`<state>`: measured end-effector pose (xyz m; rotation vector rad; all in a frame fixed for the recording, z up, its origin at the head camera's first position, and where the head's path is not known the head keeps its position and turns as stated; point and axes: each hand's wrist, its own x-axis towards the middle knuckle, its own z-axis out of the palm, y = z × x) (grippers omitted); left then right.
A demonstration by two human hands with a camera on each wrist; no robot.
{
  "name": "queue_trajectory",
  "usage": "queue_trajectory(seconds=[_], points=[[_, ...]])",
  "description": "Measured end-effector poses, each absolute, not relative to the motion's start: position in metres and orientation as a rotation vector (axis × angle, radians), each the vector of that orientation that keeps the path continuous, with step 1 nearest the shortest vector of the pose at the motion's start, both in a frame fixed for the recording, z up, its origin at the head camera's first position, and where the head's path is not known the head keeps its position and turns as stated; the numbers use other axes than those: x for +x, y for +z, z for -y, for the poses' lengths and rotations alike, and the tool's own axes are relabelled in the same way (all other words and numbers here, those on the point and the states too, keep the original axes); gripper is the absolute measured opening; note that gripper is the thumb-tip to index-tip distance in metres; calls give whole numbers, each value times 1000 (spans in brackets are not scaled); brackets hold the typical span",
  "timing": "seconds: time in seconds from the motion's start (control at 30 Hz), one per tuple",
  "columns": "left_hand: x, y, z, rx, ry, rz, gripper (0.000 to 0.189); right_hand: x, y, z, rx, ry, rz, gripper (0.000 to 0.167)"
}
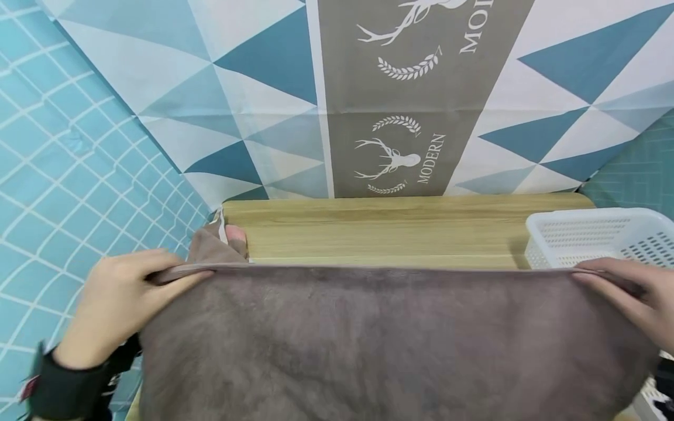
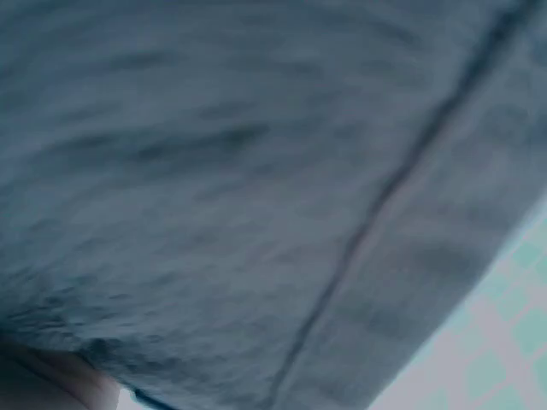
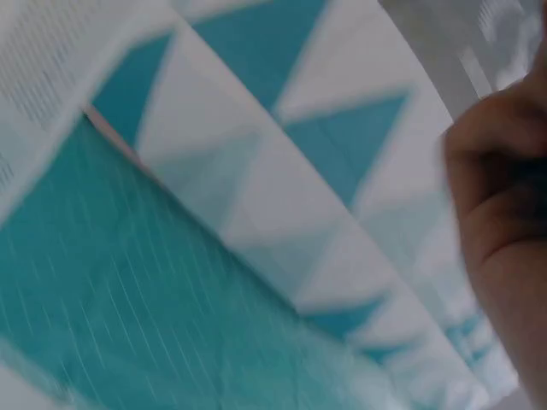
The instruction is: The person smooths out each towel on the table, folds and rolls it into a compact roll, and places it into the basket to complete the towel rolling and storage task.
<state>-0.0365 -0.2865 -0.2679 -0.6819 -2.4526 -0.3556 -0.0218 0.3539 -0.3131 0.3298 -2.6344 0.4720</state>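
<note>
A grey-brown towel [image 1: 368, 339] is stretched between my two hands, its upper edge nearly straight and level in the head view. My left hand [image 1: 121, 292] pinches that edge at the left between thumb and fingers. At the other end, my right hand [image 1: 632, 286] pinches the edge in front of a white basket. In the left wrist view the towel [image 2: 214, 188] fills most of the picture, with a stitched hem along its side. The right wrist view shows the right hand [image 3: 504, 196] blurred at the edge; the towel is not recognisable there.
Behind the towel lies a wooden board or tabletop [image 1: 411, 228]. A white perforated basket [image 1: 547, 240] stands at its right end. Bunched brown cloth [image 1: 213, 242] with a white strip and something pink lies at the left end. Patterned fabric [image 1: 274, 88] covers the background.
</note>
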Motion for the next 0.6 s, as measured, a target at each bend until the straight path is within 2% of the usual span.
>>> queue_trajectory(seconds=[0.27, 0.4, 0.53, 0.6], points=[[-109, -329, 273, -660, -330, 2683, 13, -71, -329, -334, 279, 263, 2913, 7], [-142, -349, 271, -655, -348, 2660, 13, -83, -332, -327, 238, 219, 2880, 20], [-153, -361, 275, -608, -389, 2650, 30, -78, -334, -318, 228, 194, 2879, 37], [-149, -365, 278, -600, -400, 2658, 26, -74, -336, -314, 270, 199, 2905, 39]])
